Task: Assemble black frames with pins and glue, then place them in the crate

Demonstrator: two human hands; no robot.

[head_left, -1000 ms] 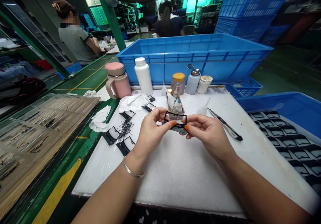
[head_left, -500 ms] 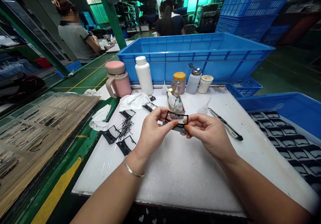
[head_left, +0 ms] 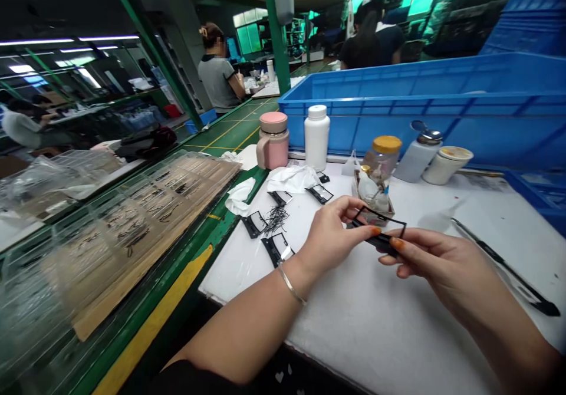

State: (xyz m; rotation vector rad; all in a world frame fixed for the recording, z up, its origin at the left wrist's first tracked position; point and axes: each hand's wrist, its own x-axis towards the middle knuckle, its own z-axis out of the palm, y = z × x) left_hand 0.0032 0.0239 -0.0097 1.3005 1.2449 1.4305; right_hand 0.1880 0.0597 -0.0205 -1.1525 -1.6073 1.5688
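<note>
A small black plastic frame (head_left: pixel 384 243) with a rectangular opening is held up above the white work surface. My left hand (head_left: pixel 336 233) pinches its left end between thumb and fingers. At the other end, my right hand (head_left: pixel 435 259) grips it with thumb on top and fingertips below. Left of my hands lie several similar black frames, one of them a black frame (head_left: pixel 277 249) close to my left wrist. Among them is a pile of thin black strips (head_left: pixel 275 219). A utility knife (head_left: pixel 508 268) rests on the surface beyond my right hand.
Behind my hands stand a small box of little bottles (head_left: pixel 374 197), a yellow-lidded jar (head_left: pixel 384 153), a pump bottle (head_left: pixel 415 158), a white bottle (head_left: pixel 316 138) and a pink mug (head_left: pixel 275 144). A large blue crate (head_left: pixel 424 112) borders the back. A compartment tray (head_left: pixel 145 224) lies left. Co-workers are farther off.
The view has swung to the left, so the bench contents appear farther right. Both hands still hold the black frame, which now looks more tilted.
</note>
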